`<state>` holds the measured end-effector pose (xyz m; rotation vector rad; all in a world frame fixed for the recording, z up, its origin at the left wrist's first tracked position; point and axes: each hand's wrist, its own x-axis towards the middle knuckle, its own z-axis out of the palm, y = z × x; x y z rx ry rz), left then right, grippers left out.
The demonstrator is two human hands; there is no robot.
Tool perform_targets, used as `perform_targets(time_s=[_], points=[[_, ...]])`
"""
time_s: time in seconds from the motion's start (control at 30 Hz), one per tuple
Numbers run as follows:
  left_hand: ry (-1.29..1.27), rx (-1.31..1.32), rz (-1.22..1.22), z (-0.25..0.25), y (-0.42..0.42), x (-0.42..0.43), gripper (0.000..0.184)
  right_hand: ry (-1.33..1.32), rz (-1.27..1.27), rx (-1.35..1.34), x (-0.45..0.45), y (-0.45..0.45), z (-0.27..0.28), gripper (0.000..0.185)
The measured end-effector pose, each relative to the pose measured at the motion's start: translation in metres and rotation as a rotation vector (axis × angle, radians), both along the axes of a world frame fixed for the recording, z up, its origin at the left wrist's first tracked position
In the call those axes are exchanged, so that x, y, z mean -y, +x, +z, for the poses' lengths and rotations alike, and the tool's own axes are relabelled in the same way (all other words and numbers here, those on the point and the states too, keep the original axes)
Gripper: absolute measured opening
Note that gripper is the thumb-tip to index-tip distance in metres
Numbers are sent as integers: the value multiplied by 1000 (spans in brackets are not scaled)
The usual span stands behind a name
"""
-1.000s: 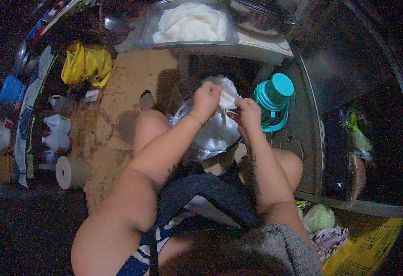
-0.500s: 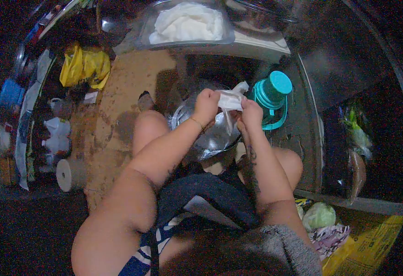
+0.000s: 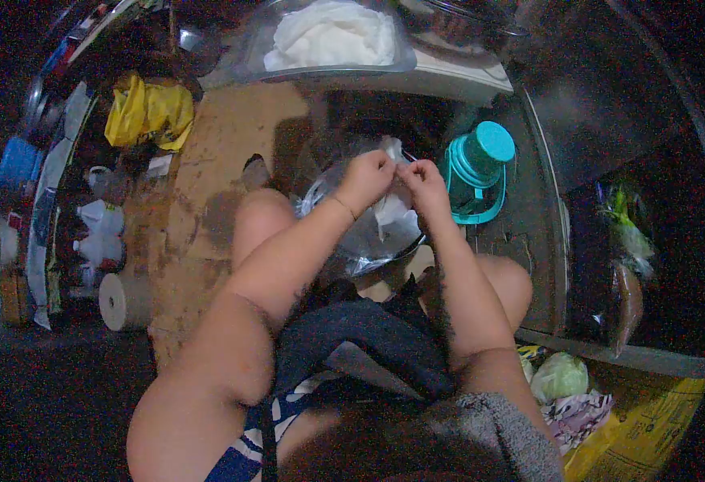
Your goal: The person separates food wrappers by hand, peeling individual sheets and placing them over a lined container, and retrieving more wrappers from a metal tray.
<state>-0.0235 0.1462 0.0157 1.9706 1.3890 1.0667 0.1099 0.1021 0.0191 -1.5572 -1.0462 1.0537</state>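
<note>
Both hands are close together above a shiny metal basin (image 3: 368,249) between the knees. My left hand (image 3: 368,178) has its fingers closed in a pinch on a thin white plastic bag (image 3: 394,213). Just right of it, my right hand (image 3: 423,183) pinches the same bag, fingertips nearly touching the left ones. Part of the bag sticks up beyond the fingers and part hangs down over the basin. The fingers cover its middle, and its contents, if any, cannot be made out.
Ahead stands a clear tub (image 3: 409,60) with a soft white mass (image 3: 332,36). A turquoise bucket (image 3: 477,209) sits right of the basin. Cardboard (image 3: 208,173), a yellow bag (image 3: 150,112) and a white roll (image 3: 122,302) lie left. A pale green cabbage (image 3: 560,376) is at lower right.
The bag was stretched sideways between my hands; now the hands have come together and it is bunched, with a part hanging down. My right hand has moved left.
</note>
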Motion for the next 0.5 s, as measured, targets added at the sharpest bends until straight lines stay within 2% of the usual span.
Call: perform_targets(time_s=[0.1, 0.2, 0.3, 0.4, 0.5], points=[[-233, -89, -129, 8, -4, 7, 20, 70, 111, 63, -5, 7, -15, 29], [-292, -87, -169, 11, -5, 8, 21, 79, 215, 117, -13, 24, -28, 28], [-80, -15, -192, 0, -6, 4, 18, 85, 282, 100, -14, 27, -24, 24], [-82, -33, -40, 2, -3, 7, 18, 39, 72, 354, -7, 27, -9, 22], [-69, -90, 115, 3, -2, 2, 19, -102, -27, 285, -15, 31, -19, 21]])
